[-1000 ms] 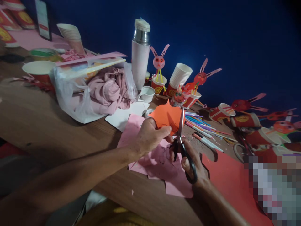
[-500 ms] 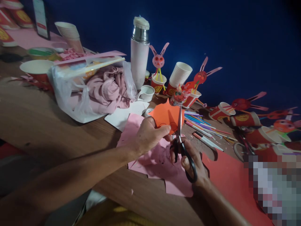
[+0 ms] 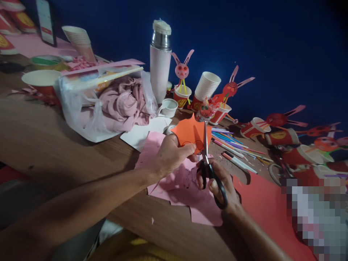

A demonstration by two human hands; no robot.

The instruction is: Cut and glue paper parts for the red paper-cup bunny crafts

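My left hand pinches the lower edge of an orange paper piece with drawn outlines and holds it up above the table. My right hand is closed in the black handles of scissors. Their blades point up and lie against the right side of the orange paper. Under both hands a cut pink paper sheet lies on the wooden table.
A red paper sheet lies at the right. Coloured pens and straws, paper-cup rabbit figures, a stack of white cups, a flask and a plastic bag with pink cloth stand behind.
The scissor blades have closed a little further along the orange paper. Both hands stay almost where they were; the view has shifted slightly.
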